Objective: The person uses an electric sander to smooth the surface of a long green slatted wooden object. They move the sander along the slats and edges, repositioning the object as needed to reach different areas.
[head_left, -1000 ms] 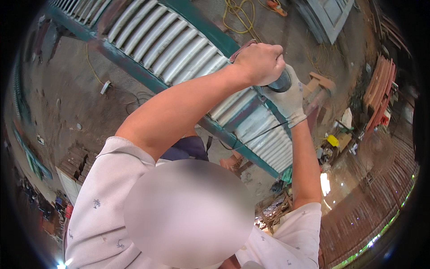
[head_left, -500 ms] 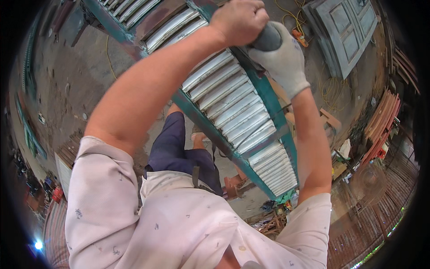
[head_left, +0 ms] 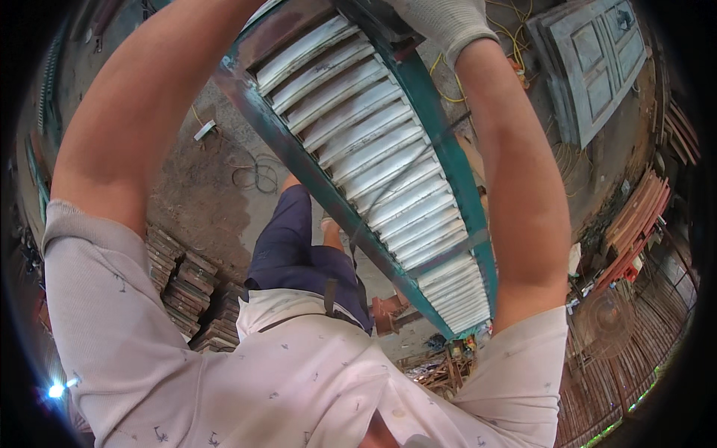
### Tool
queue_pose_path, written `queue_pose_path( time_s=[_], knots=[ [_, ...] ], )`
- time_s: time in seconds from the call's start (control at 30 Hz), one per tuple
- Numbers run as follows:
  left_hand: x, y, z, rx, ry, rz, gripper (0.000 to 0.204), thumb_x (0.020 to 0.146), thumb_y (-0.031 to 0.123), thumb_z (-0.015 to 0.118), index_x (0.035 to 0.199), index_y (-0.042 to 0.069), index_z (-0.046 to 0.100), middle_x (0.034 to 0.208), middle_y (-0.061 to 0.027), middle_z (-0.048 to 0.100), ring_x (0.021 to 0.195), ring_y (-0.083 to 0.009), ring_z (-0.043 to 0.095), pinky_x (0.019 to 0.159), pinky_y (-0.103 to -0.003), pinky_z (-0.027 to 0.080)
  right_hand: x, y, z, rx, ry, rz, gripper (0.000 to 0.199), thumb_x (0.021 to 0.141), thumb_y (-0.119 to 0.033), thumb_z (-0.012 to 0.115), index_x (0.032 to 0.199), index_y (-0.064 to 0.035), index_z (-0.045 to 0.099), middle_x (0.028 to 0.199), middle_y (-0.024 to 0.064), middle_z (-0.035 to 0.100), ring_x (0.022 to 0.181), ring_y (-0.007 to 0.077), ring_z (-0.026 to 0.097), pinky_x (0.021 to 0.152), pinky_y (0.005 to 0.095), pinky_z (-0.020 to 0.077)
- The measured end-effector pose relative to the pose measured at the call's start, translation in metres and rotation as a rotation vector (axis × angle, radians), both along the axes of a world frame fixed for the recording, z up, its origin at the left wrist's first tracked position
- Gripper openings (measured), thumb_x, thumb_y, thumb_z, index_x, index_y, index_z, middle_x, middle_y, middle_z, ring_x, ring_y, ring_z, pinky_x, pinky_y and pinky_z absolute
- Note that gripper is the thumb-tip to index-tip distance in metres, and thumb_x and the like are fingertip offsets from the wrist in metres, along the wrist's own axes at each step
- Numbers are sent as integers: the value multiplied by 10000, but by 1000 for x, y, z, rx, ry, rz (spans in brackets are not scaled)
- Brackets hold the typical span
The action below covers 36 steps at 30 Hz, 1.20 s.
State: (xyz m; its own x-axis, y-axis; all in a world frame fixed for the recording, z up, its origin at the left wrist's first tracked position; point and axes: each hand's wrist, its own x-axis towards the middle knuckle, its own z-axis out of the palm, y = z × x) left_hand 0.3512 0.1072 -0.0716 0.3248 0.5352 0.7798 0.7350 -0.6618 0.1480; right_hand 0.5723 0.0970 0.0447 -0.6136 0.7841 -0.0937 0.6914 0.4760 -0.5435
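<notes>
A long louvred shutter with a green frame and worn, whitish slats slants across the view, its far end beyond the top edge. My right hand, in a pale knitted glove, reaches over the far right side of its frame. The top edge cuts off the fingers, so what they hold is hidden. My left forearm crosses the upper left and leaves the view, with the left hand out of sight. A thin dark cable runs over the slats near my right forearm.
Grey panelled doors lean together at the upper right. Yellow cord lies near them. Stacked wooden slats lie at the left, beside my legs. Reddish boards are piled at the right, above a round fan.
Both arms have reached farther up. My bare left hand and the dark grey tool gripped by both hands have left the view. The gloved right hand is now partly cut off.
</notes>
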Motion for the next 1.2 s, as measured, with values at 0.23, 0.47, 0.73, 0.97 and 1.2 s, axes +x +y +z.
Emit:
queue_pose_path(
  time_s=[0.23,0.47,0.73,0.97,1.2],
  knots=[
    [43,-13,0,-73,-25,1,146,836,126,687,874,29,585,802,-189,598,764,-457,645,691,-535,509,44,-6,-5,-28,-25,-17,548,769,-456,870,1153,-92,726,1182,239,798,1154,433,755,980,522,593],
    [159,-41,-9,-351,-206,27,151,833,100,674,846,34,539,793,-196,566,739,-446,618,661,-530,487,151,-38,-3,-84,-28,-85,566,764,-436,884,1186,-103,707,1174,238,797,1150,445,751,975,527,590],
    [332,-96,11,-322,-211,-2,194,933,142,606,823,2,527,827,-230,594,743,-473,639,674,-563,525,306,-94,-15,-53,-59,-161,695,754,-509,900,1327,-166,706,1230,159,798,1168,382,759,987,498,597],
    [471,-147,42,-900,-590,94,297,1035,315,556,1013,72,724,962,-257,740,939,-515,707,823,-573,569,435,-144,-20,-96,-50,-273,722,748,-464,944,1367,-192,694,1273,109,791,1180,350,755,994,469,595],
    [572,-162,51,-1118,-512,-46,346,1030,351,525,1085,79,732,1040,-240,781,1003,-524,723,903,-615,571,535,-175,-13,-82,-54,-336,766,748,-432,963,1416,-180,683,1293,94,788,1193,326,756,1021,455,588]
  ],
)
